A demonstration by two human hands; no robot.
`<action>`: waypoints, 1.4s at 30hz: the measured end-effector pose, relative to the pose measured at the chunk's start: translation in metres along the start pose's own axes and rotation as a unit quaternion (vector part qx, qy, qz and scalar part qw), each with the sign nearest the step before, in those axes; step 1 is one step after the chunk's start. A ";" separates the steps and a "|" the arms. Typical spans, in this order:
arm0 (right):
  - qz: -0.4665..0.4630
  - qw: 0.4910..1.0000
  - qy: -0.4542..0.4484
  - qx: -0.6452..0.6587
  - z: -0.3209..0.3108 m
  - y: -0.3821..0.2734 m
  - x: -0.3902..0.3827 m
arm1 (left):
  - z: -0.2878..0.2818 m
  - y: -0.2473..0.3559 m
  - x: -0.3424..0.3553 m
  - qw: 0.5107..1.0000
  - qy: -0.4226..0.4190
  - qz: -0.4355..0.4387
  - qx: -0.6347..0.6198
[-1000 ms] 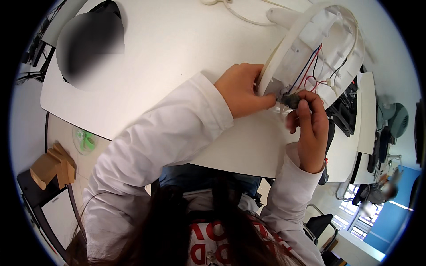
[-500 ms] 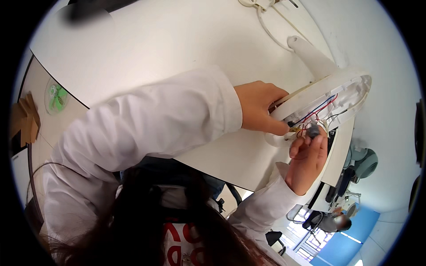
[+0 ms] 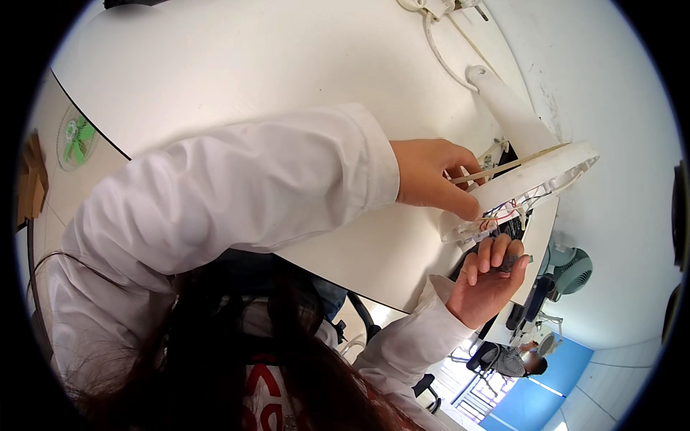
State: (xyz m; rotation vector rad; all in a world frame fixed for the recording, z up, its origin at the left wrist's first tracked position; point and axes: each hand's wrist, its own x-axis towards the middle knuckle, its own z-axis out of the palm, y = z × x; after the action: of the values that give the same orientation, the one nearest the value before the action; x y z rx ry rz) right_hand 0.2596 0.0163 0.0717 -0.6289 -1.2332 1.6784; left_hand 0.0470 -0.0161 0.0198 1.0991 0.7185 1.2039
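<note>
On edge at the right of the table stands a white plastic base (image 3: 535,171), a rounded shell joined to a long white stem (image 3: 512,108). Red and blue wires (image 3: 507,213) run inside its open underside. My left hand (image 3: 435,176) grips the near end of its rim, thumb on the open side and fingers behind. Just below the shell, my right hand (image 3: 483,287) is turned palm up, fingers curled. Between its fingers and thumb sits a small dark grey part (image 3: 509,263), partly covered, its exact kind unclear. This hand is apart from the wires.
The white table (image 3: 251,65) spreads to the left. A white cord (image 3: 437,52) lies at its far right. Green fan blades (image 3: 77,140) show beyond the left edge, near cardboard (image 3: 32,183). A grey-green fan (image 3: 573,270) and a seated person (image 3: 514,360) appear at right.
My right hand has drawn down from the wires, keeping the dark grey part in its fingers. The base has tipped, so less of its inside shows. My left hand keeps its grip.
</note>
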 end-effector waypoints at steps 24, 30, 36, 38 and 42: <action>-0.131 0.796 0.061 -0.587 0.027 0.017 -0.006 | 0.015 -0.003 -0.005 0.940 0.095 0.077 0.320; -0.060 0.819 0.023 -0.570 0.024 0.000 0.003 | 0.015 0.007 -0.009 0.935 0.079 0.035 0.343; 0.014 0.820 -0.071 -0.568 0.018 -0.022 0.016 | 0.012 0.003 -0.006 0.919 0.083 0.069 0.379; 0.036 0.821 -0.098 -0.561 0.016 -0.027 0.020 | 0.012 0.003 -0.006 0.918 0.079 0.072 0.382; 0.040 0.825 -0.118 -0.552 0.012 -0.028 0.024 | 0.012 0.004 -0.006 0.914 0.091 0.075 0.387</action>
State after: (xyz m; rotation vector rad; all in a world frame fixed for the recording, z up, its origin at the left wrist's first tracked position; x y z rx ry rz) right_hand 0.2496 0.0341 0.1045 -1.1644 -2.3938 0.9602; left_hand 0.0549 -0.0253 0.0266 1.7279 1.3441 1.1808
